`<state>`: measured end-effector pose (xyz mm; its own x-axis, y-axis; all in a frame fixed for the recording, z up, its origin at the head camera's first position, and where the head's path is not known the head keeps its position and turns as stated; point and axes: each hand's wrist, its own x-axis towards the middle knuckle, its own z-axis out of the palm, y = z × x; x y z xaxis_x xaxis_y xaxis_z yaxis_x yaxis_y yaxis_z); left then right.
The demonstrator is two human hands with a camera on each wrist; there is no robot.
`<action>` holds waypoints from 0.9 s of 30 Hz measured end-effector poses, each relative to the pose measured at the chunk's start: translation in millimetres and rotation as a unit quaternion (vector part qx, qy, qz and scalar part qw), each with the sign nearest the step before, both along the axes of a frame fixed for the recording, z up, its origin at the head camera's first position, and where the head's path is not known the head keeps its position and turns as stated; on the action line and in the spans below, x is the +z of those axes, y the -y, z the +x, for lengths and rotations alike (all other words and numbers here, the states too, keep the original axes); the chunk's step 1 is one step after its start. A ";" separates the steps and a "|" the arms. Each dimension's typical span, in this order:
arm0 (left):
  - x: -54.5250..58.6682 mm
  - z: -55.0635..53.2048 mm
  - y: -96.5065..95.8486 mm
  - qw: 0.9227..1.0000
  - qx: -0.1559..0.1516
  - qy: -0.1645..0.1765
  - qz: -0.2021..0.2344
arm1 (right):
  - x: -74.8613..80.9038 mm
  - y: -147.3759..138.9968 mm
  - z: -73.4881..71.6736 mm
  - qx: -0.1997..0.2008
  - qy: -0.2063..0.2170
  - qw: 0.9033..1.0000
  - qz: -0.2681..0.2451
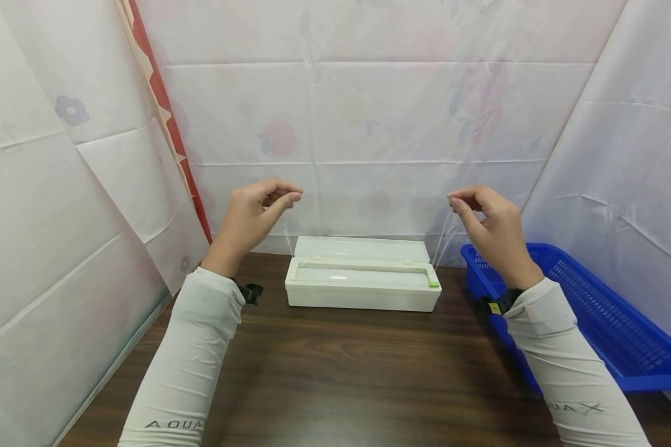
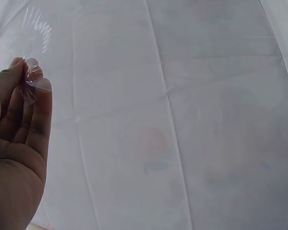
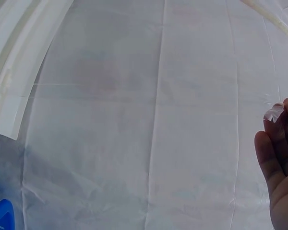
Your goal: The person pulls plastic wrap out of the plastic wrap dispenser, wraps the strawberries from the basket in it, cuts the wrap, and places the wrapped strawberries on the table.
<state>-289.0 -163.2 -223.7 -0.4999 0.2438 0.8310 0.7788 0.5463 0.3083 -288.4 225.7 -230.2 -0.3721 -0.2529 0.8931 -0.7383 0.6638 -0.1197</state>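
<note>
Person's two hands, raised & held well apart over a brown wood table [image 1: 358, 366], seen from head cam. L hand [image 1: 251, 211] pinches clear plastic film [image 2: 40, 86] btwn thumb & fingers; its wrist view shows a crumpled bit poking out past the fingertips. R hand [image 1: 494, 223] pinches the film too, thumb to fingertips; its wrist view shows a small shiny fold there. Both grips closed on film.

Film is in the air btwn the hands; in head view only thin shiny streaks show, slanting down twd the two ends of a long white box [image 1: 363, 297]. Most of the sheet is too clear to make out.

Box sits on the table, below & btwn the hands, w/ its lid [image 1: 363, 249] up & tipped back along the far side. Small green piece [image 1: 433, 284] at the box's R end, on the near edge.

To the R: blue plastic basket [image 1: 657, 382], R forearm over its near L edge. Both arms in pale sleeves [image 1: 184, 347] w/ dark lettering; black band [image 1: 250, 293] on L wrist. Bkgd: white cloth [image 1: 369, 112] w/ faint prints; red strip [image 1: 170, 127] runs down at L.
</note>
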 end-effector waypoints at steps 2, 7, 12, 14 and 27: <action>1.3 0.9 0.4 1.000 0.000 0.000 0.001 | 0.8 0.5 0.3 0.000 -0.002 1.000 -0.001; 4.3 4.2 0.0 1.000 0.001 0.001 -0.002 | 2.4 0.9 2.9 0.005 -0.004 1.000 -0.010; 6.2 6.1 -1.0 1.000 0.002 -0.004 -0.001 | 4.3 1.8 4.1 0.002 -0.014 1.000 -0.017; 7.0 6.1 -1.1 1.000 0.002 -0.007 0.001 | 5.1 2.1 4.5 -0.003 -0.016 1.000 -0.017; 14.5 5.7 -1.1 1.000 0.002 -0.026 -0.001 | 12.9 2.3 7.4 0.002 -0.027 0.999 -0.025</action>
